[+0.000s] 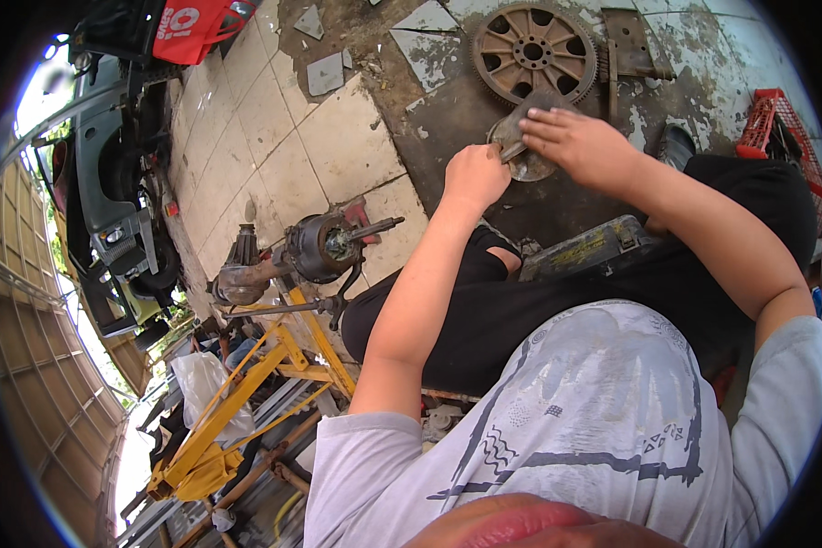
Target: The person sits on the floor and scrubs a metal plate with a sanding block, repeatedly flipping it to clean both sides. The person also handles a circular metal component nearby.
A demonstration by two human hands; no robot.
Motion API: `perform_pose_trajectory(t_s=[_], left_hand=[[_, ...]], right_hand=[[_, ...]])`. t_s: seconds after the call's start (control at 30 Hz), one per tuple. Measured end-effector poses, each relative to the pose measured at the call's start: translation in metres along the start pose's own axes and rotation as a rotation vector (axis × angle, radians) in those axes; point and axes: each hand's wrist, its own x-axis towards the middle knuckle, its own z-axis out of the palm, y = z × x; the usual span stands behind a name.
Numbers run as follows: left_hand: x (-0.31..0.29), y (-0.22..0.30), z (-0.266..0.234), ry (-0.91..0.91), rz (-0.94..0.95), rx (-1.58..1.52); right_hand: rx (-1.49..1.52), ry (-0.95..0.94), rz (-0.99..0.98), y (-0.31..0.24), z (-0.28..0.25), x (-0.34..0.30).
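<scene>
My left hand [476, 175] is closed round the near end of a dark flat piece [543, 102], whose exact kind I cannot make out. Against that piece's upper face lies my right hand [571, 144], fingers stretched out and together. Below both hands is a round grey metal disc [532, 168], partly covered by them and by the dark piece. Just beyond sits a large rusty flywheel [500, 47] with a toothed rim, lying flat on the stained floor.
A steel bracket plate [632, 41] lies right of the flywheel, a red plastic crate [769, 128] farther right. A worn green-grey case [589, 251] is near my legs. Left stand a greasy axle assembly [324, 248] and a yellow steel frame [228, 416]; a vehicle [110, 183] is beyond.
</scene>
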Motion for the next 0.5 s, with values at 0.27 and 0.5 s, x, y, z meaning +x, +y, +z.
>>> perform_pose_trajectory(t_s=[0.27,0.5], left_hand=[[0.001,-0.008,0.008,0.047,0.015,-0.005],[-0.002,-0.002,0.001,0.048,-0.001,-0.026]], right_hand=[[-0.016,0.015,-0.013,-0.007,-0.002,0.002],[-0.041,0.009,0.105,0.012,-0.011,0.003]])
